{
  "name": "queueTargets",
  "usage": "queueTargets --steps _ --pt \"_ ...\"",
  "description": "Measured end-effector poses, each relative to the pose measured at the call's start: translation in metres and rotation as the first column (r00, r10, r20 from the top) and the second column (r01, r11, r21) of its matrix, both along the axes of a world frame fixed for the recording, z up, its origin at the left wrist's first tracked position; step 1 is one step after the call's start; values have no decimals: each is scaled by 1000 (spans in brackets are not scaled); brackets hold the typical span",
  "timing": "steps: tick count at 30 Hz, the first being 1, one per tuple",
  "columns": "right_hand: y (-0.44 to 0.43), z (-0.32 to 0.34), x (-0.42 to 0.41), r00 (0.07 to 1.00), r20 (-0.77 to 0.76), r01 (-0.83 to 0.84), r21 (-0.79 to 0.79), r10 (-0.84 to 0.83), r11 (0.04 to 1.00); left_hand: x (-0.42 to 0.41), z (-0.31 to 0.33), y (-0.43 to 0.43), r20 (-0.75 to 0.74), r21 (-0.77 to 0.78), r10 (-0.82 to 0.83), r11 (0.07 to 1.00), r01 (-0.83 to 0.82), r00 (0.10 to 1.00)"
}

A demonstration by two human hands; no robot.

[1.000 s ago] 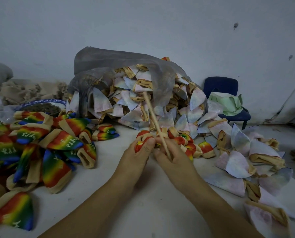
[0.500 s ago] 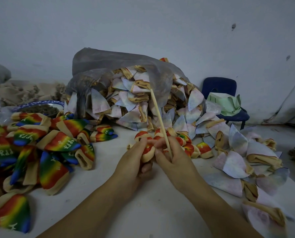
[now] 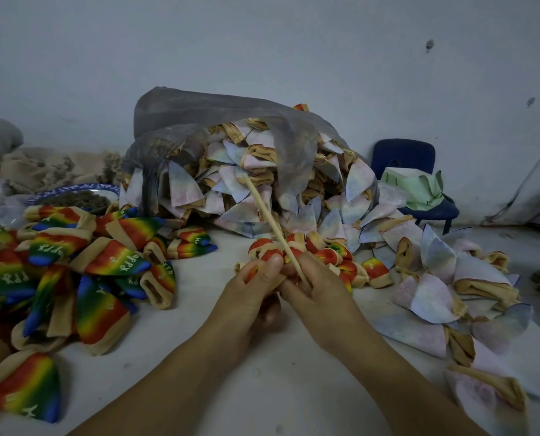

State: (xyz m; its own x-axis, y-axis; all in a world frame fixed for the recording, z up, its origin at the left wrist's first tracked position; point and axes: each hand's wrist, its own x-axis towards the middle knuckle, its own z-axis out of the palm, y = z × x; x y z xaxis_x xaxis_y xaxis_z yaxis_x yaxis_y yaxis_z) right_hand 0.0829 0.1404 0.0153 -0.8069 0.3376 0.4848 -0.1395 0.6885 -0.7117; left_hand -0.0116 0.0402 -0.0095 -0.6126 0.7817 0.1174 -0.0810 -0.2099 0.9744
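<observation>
Wooden and thin, our stick [image 3: 274, 226] is pinched in our right hand [image 3: 320, 294], fingers curled round its lower end so the tip can work into the small fabric piece [image 3: 252, 272]. Our left hand [image 3: 253, 291] grips that piece just beside it, low over the white table [image 3: 278, 382]. We judge the stick serves to turn the piece right side out. Rainbow pieces [image 3: 114, 262] lie heaped to the left. Pale pieces [image 3: 432, 297] spill rightward from the grey bag [image 3: 218, 111] beyond, close for picking.
</observation>
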Motion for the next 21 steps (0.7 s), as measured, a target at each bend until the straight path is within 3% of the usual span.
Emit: queueTargets --steps 2,4,8,10,12,15,18,21 --pt "-2 1 0 1000 -19 -17 -38 16 999 1 0 1 25 19 -24 1000 23 999" --pt "-4 1 -1 998 -39 -47 -69 44 997 2 1 4 114 34 50 998 -54 992" --pt "-8 -4 -7 1000 -10 7 306 -4 952 -1 1 8 365 101 127 979 -175 922" --pt "-11 -7 -10 1000 3 6 391 -8 920 -3 1 7 457 107 117 977 -185 882" --pt "-12 -8 -11 1000 -1 14 325 -15 946 -7 1 5 487 70 77 989 -127 870" --pt "-5 -9 -9 996 11 85 38 -86 996 -9 2 2 459 55 -73 997 54 886" --pt "3 -9 -7 979 -15 200 -47 -201 979 -7 0 4 410 73 -142 990 123 901" --pt "4 -10 -7 980 -30 195 -70 -198 978 -5 -3 8 331 43 -67 998 56 941"
